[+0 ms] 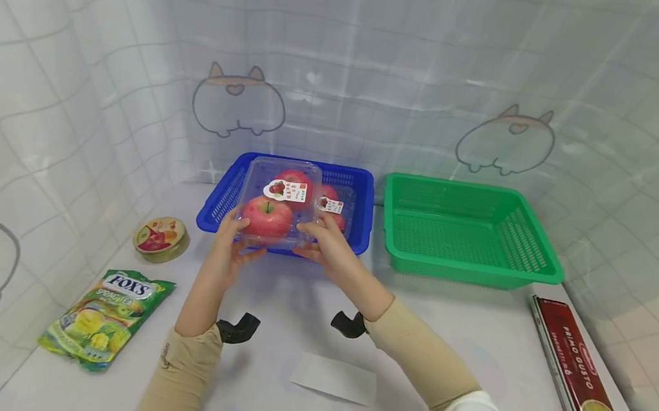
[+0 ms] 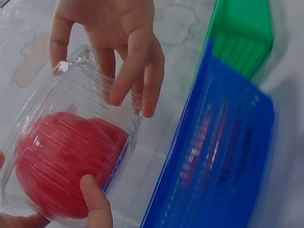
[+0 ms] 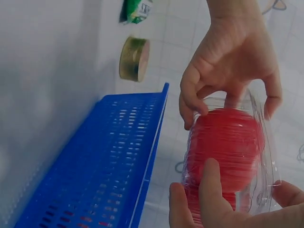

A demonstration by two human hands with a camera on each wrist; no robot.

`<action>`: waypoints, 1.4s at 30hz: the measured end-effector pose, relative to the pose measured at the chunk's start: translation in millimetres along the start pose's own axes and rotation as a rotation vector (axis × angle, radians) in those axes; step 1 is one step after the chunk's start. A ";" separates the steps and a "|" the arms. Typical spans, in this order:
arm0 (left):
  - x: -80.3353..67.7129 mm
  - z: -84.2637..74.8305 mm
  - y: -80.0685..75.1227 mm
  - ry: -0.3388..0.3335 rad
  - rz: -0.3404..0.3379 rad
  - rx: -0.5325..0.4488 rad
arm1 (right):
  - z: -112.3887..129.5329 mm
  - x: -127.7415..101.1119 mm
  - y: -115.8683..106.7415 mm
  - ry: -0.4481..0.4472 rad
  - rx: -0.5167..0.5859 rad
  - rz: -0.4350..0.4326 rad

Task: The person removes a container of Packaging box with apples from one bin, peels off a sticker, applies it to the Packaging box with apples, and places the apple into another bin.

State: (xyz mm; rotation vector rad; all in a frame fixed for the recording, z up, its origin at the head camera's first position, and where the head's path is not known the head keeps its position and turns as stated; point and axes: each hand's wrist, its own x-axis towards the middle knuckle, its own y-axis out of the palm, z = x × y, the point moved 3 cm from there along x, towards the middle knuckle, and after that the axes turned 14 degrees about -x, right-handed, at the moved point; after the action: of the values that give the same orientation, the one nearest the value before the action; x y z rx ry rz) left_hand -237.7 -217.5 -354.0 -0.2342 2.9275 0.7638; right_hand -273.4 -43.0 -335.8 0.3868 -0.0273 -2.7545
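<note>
Bare hands (image 1: 232, 247), tan close-fitting arm sleeves, white cuff at right elbow, black wrist-mounted brackets

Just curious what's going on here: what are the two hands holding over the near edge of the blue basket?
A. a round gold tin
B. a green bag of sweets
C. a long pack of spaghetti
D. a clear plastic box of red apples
D: the left hand and right hand grip the clear box of apples from both sides at the blue basket.

Spaghetti box (image 1: 580, 380) — cut off by edge
</note>
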 end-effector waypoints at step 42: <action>48.9 22.7 -88.8 0.204 -0.406 0.304 | -221.7 415.6 21.4 0.253 0.053 -0.198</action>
State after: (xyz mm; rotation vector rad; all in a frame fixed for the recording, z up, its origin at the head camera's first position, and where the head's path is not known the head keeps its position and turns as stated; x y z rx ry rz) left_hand -268.8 -288.8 -422.8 -0.8856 2.9700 0.2449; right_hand -579.5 -202.4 -657.0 0.7887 0.0029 -2.8791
